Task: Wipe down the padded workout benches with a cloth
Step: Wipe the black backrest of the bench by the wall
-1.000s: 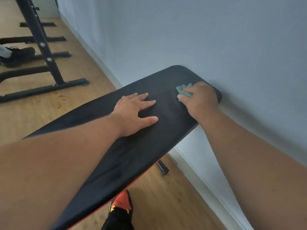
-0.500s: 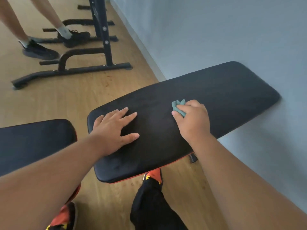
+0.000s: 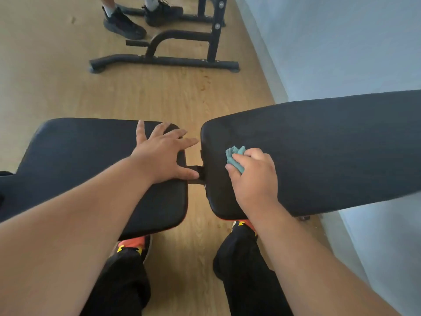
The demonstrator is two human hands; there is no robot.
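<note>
A long black back pad stretches from the middle of the view off to the right, against the wall. Left of it, across a narrow gap, lies the black seat pad. My right hand is closed around a bunched teal cloth and presses it onto the back pad near its left end. My left hand rests flat with fingers spread on the right end of the seat pad, fingertips reaching over the gap.
A black metal rack base stands on the wooden floor beyond the pads. Another person's feet in black shoes are beside it. A grey wall runs along the right. My own legs and orange-black shoes are below the pads.
My right hand has slid the cloth along the back pad from its far end to its near left end. My left hand has shifted from the back pad onto the seat pad.
</note>
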